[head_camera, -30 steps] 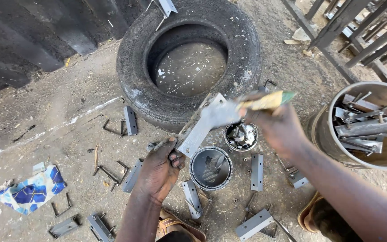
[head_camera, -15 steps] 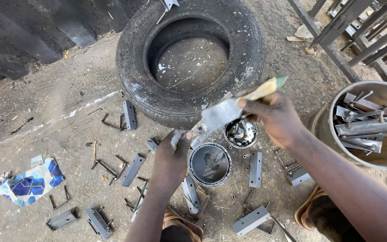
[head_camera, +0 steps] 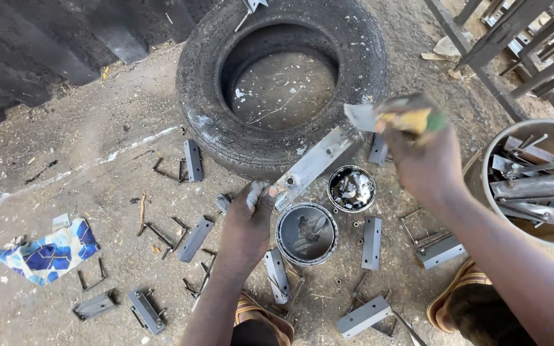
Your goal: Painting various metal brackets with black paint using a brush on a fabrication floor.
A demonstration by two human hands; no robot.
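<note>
Both hands are closed on things above the dirt ground. A long flat metal bracket (head_camera: 312,165) is gripped at its lower end by the left hand (head_camera: 248,214), whose fingers are wrapped around it; the bracket is held slanting up and to the right, its far end reaching toward the right hand (head_camera: 421,160). A paintbrush (head_camera: 395,118) with a yellowish handle is clasped in the right hand, its blurred bristles seen just beside the bracket's upper end; whether they touch the metal cannot be told.

Directly below the bracket two round open tins are set on the ground: a larger paint tin (head_camera: 306,234) just right of the left hand, and a smaller tin (head_camera: 351,188) beside it, under the right hand. A worn tyre (head_camera: 213,109) is laid flat behind them, the bracket's upper part being seen across its near edge. Short grey metal pieces (head_camera: 372,242) and bent rods are scattered around the tins. A bucket (head_camera: 482,168) filled with more metal parts is placed at the right, and a blue patterned cloth (head_camera: 49,251) is left well apart at the left.
</note>
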